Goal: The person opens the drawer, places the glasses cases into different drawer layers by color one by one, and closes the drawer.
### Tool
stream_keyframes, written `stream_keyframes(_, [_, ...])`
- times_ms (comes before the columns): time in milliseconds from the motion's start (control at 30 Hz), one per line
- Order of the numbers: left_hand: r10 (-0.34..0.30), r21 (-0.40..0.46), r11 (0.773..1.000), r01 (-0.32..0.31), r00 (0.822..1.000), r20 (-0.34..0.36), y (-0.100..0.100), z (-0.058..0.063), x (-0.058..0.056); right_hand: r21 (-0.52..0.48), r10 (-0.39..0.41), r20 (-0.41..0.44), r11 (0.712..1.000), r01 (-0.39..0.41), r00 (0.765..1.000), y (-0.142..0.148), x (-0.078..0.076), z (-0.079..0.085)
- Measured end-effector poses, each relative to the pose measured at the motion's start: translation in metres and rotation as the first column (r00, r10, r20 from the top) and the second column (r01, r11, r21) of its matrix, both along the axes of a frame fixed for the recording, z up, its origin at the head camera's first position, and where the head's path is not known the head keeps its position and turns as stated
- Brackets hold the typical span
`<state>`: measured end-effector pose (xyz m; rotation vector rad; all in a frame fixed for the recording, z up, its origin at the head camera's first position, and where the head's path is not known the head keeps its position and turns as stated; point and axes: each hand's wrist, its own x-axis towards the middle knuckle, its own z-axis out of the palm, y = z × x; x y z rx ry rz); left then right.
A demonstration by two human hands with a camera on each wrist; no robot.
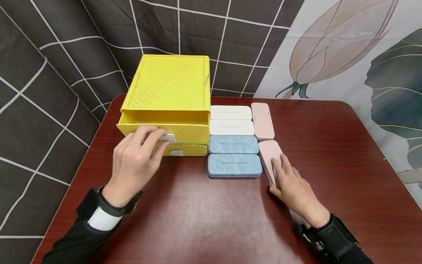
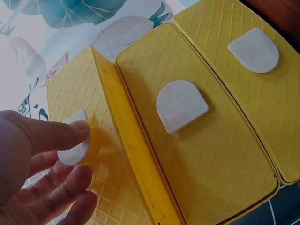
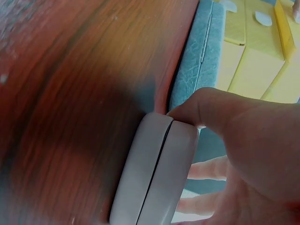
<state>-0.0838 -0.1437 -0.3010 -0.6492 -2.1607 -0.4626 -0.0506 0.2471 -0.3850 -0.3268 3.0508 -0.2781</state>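
Observation:
A yellow drawer box [image 1: 174, 80] stands at the back left of the table. Its top drawer [image 1: 192, 134] is pulled partly out, and what shows of its inside is bare. My left hand [image 1: 135, 163] pinches the white tab handle [image 2: 77, 151] on that drawer between thumb and fingers. Two lower drawers, each with a white tab [image 2: 182, 106], sit closed in the left wrist view. At the right, my right hand [image 1: 295, 187] holds the nearer pink case [image 1: 267, 156], thumb at its near end and fingers over it. This case [image 3: 154, 173] is closed, its seam showing in the right wrist view.
Beside the box lie two white cases [image 1: 232, 127] and two blue cases [image 1: 234, 165] in a column. Another pink case [image 1: 262, 121] lies right of the white ones. Dark checked cloth [image 1: 204, 33] hangs behind the brown table [image 1: 211, 220].

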Motion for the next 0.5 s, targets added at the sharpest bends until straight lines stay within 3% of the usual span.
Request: stream_keyframes(500, [-0.009, 0.019, 1.0, 0.008, 1.0, 0.003, 0.0006, 0.0006, 0.0078, -0.008, 0.01, -0.004, 1.0, -0.011, 1.0, 0.004, 0.0009, -0.0002])
